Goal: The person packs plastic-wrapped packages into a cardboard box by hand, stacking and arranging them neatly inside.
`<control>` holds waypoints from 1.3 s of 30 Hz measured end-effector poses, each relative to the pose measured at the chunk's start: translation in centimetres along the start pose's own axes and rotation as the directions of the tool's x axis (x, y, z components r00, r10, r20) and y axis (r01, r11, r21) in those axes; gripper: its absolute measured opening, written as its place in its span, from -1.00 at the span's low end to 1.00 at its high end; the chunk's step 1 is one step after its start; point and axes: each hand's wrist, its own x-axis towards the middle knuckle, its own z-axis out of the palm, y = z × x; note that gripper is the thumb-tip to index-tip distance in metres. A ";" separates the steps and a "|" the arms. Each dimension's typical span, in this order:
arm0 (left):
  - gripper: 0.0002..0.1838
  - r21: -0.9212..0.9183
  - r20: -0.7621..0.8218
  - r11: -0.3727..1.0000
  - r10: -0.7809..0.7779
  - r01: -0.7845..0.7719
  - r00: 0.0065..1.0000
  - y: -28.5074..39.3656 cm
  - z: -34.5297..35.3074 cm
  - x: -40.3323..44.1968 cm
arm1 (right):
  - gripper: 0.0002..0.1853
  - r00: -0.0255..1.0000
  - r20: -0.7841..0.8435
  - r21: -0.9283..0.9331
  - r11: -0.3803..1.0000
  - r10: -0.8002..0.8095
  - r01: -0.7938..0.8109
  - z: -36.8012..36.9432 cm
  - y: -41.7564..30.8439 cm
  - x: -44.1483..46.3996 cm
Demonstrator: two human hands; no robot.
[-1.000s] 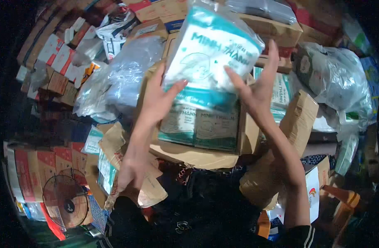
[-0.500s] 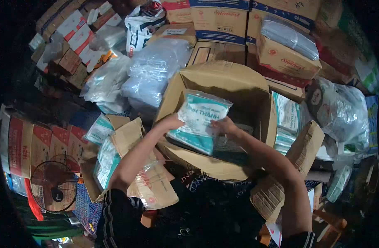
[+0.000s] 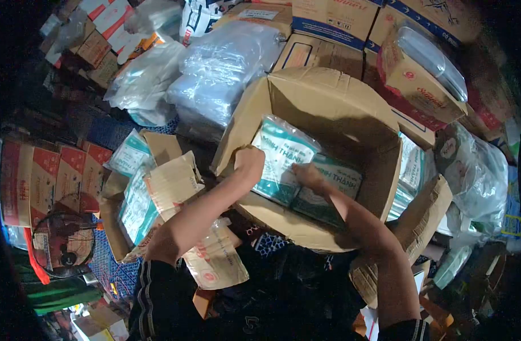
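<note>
A teal and white packet [image 3: 280,165] marked MINH THANH lies in the left part of an open cardboard box [image 3: 329,96]. A similar packet [image 3: 331,184] is to its right in the box. My left hand [image 3: 250,165] is closed at the left edge of the first packet, its fingertips hidden. My right hand [image 3: 309,176] is closed on the same packet's right edge, between the two packets.
Clear plastic bags [image 3: 223,68] lie behind the box on the left. Smaller cartons of similar packets stand at the left [image 3: 138,210] and right [image 3: 408,165]. Stacked cartons [image 3: 334,17] are at the back, a fan [image 3: 64,244] at the lower left.
The packet, first held up above the box between my spread hands, has come down into the box's left side. My fingers have closed at its edges. The view has shifted.
</note>
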 end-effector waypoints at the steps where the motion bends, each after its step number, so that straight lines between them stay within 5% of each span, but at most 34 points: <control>1: -0.88 -0.060 0.005 0.998 0.026 -0.026 1.000 -0.2 0.3 -0.3 | -0.49 1.000 0.021 -0.039 0.999 0.011 -0.010 -0.4 -0.7 -0.6; 3: -0.88 -0.181 0.001 0.981 0.076 -0.074 0.997 -1.2 1.2 -0.6 | -0.49 0.976 0.219 0.054 0.998 0.020 -0.032 -5.4 -6.3 -4.7; 4: -0.86 -0.171 0.121 0.980 0.129 -0.107 0.984 -1.7 2.7 0.0 | -0.49 0.964 0.266 0.069 0.998 -0.023 0.004 -6.0 -6.7 -4.9; 8: -0.77 -0.153 0.449 0.967 0.253 -0.205 0.857 -2.0 4.7 1.6 | -0.48 0.819 0.309 0.110 0.874 -0.483 0.474 -3.5 -1.8 -0.9; 10: -0.75 -0.146 0.488 0.971 0.239 -0.191 0.840 -1.7 4.3 1.6 | -0.47 0.906 0.403 -0.164 0.964 -0.127 0.208 -5.3 -3.8 -2.1; 12: -0.76 -0.134 0.476 0.982 0.184 -0.136 0.860 -2.3 6.1 2.2 | -0.48 0.830 0.477 -0.203 0.955 0.288 -0.215 -6.8 -6.5 -3.1; 13: -0.76 -0.121 0.428 0.988 0.135 -0.091 0.894 -2.2 5.3 1.8 | -0.47 0.862 0.428 -0.136 0.962 0.272 -0.236 -8.3 -9.0 -5.4; 17: -0.73 -0.172 0.331 0.982 0.130 -0.076 0.934 -2.0 4.0 0.5 | -0.56 0.844 0.537 0.092 0.995 -0.014 -0.042 -5.3 -3.4 -3.6; 18: -0.70 -0.117 0.475 0.993 0.050 0.007 0.879 -1.9 3.8 0.6 | -0.64 0.842 0.535 0.112 0.994 -0.060 0.000 -6.0 -3.9 -4.7; 19: -0.68 -0.062 0.475 0.995 0.097 -0.077 0.875 -2.5 5.9 1.2 | -0.65 0.839 0.533 0.108 0.992 -0.110 0.061 -5.7 -4.5 -4.9; 22: -0.52 -0.047 0.513 0.985 0.166 -0.166 0.842 -3.4 7.0 2.2 | -0.69 0.828 0.506 -0.110 0.935 -0.241 0.338 -3.1 -2.7 -3.0; 25: -0.51 -0.014 0.581 0.954 0.253 -0.301 0.774 -3.4 6.2 2.2 | -0.73 0.805 0.505 -0.420 0.727 -0.311 0.544 -0.7 -0.6 -0.5; 29: -0.49 -0.021 0.542 0.952 0.266 -0.304 0.797 -3.8 7.3 2.7 | -0.60 0.872 0.429 -0.376 0.832 -0.235 0.408 -9.0 -7.8 -7.3; 34: -0.50 0.012 0.331 0.993 0.104 -0.115 0.938 -2.2 4.4 2.2 | -0.45 0.854 0.375 -0.181 0.875 -0.361 0.449 -8.1 -6.8 -6.6; 35: -0.50 -0.012 0.362 0.993 0.113 -0.117 0.925 -2.3 4.4 2.1 | -0.42 0.799 0.549 -0.061 0.941 -0.246 0.332 -8.6 -6.6 -6.2; 39: -0.50 -0.050 0.521 0.984 0.171 -0.169 0.836 -3.0 4.2 2.6 | -0.28 0.731 0.511 -0.154 0.789 -0.452 0.595 -4.4 -4.7 -5.8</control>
